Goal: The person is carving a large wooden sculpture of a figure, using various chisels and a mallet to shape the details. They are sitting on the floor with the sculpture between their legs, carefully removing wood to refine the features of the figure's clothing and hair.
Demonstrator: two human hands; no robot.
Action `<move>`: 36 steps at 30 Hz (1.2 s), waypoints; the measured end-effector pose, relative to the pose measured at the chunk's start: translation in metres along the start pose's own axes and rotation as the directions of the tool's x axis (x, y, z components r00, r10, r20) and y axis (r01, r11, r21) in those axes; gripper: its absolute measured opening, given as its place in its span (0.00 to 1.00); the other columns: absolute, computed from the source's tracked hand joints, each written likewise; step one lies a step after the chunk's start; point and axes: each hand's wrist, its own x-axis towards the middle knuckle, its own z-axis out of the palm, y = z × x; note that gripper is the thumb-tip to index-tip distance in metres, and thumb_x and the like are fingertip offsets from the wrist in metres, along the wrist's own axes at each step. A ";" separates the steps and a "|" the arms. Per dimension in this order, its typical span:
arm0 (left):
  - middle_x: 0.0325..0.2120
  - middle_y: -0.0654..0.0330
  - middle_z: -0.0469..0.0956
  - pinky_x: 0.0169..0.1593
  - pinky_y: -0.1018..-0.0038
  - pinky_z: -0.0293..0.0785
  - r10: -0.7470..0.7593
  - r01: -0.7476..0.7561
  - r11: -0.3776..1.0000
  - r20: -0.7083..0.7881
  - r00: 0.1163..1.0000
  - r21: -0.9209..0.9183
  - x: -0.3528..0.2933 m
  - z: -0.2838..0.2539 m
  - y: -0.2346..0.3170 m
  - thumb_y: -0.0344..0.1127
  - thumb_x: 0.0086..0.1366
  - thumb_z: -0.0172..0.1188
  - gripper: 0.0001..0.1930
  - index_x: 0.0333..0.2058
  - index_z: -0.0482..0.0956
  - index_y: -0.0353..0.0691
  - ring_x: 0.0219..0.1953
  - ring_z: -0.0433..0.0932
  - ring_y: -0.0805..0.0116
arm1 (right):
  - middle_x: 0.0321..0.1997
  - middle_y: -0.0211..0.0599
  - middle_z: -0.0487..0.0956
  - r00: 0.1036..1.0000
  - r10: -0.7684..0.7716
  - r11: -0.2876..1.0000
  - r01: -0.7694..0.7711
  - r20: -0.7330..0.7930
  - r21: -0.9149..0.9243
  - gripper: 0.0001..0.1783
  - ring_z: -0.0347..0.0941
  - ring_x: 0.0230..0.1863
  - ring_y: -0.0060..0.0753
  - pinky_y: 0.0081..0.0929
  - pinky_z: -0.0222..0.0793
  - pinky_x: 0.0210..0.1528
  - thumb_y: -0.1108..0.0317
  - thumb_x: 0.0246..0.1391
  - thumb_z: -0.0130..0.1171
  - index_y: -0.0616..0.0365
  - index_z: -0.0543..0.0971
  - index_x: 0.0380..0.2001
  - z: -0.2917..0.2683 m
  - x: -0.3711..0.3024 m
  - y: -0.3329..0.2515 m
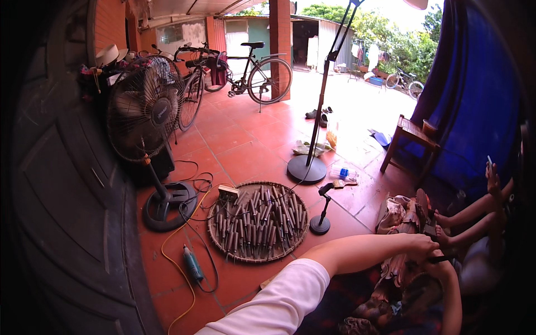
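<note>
My left arm in a white sleeve reaches across to the right, where my left hand [421, 247] is closed beside my right hand [440, 269]. Between them a short, dark, stick-like piece [439, 259] juts out toward the right. My right fingers look curled around it; what my left fingers hold is hidden. Beneath both hands lies a heap of brown and pinkish cloth [393, 276]. To the left, a round woven tray [209, 226] on the tiles carries many wooden-handled carving tools [259, 220] and a small brush-like block [229, 191].
A seated person's legs [474, 218] and raised hand are close on the right. A lamp stand base [307, 169], a small stand [320, 224], a green power tool [192, 263] with cords, a fan [151, 111], a wooden stool [412, 139] and bicycles [251, 78] surround the tray.
</note>
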 end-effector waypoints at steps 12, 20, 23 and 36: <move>0.30 0.42 0.78 0.40 0.55 0.72 0.051 -0.051 0.998 -0.018 0.999 0.035 0.012 0.014 -0.011 0.36 0.47 0.62 0.22 0.40 0.69 0.34 0.37 0.77 0.43 | 0.33 0.45 0.81 1.000 -0.009 1.000 0.010 -0.020 0.005 0.14 0.78 0.39 0.38 0.34 0.72 0.44 0.71 0.37 0.57 0.63 0.80 0.32 -0.001 0.000 0.000; 0.30 0.43 0.78 0.39 0.54 0.72 0.028 -0.028 0.999 0.006 1.000 0.026 0.015 0.012 -0.006 0.37 0.48 0.62 0.24 0.43 0.68 0.34 0.36 0.77 0.43 | 0.37 0.46 0.80 1.000 -0.018 1.000 0.018 0.008 0.002 0.17 0.76 0.43 0.39 0.35 0.69 0.48 0.68 0.41 0.57 0.63 0.79 0.37 -0.002 -0.005 0.016; 0.32 0.42 0.78 0.42 0.55 0.72 -0.024 0.024 1.000 0.021 0.999 -0.005 0.004 0.006 -0.001 0.39 0.50 0.60 0.22 0.43 0.69 0.33 0.39 0.77 0.43 | 0.37 0.46 0.80 0.999 0.029 1.000 -0.029 0.039 0.002 0.18 0.77 0.42 0.39 0.35 0.70 0.47 0.68 0.40 0.58 0.63 0.79 0.37 -0.005 -0.003 0.003; 0.33 0.43 0.78 0.45 0.56 0.71 0.028 -0.028 0.999 0.003 1.000 0.016 0.007 0.009 -0.007 0.36 0.47 0.62 0.21 0.40 0.70 0.35 0.41 0.77 0.45 | 0.34 0.46 0.80 0.999 0.017 1.000 -0.017 0.029 0.006 0.17 0.78 0.39 0.38 0.34 0.71 0.43 0.70 0.39 0.57 0.63 0.79 0.35 -0.004 0.009 -0.005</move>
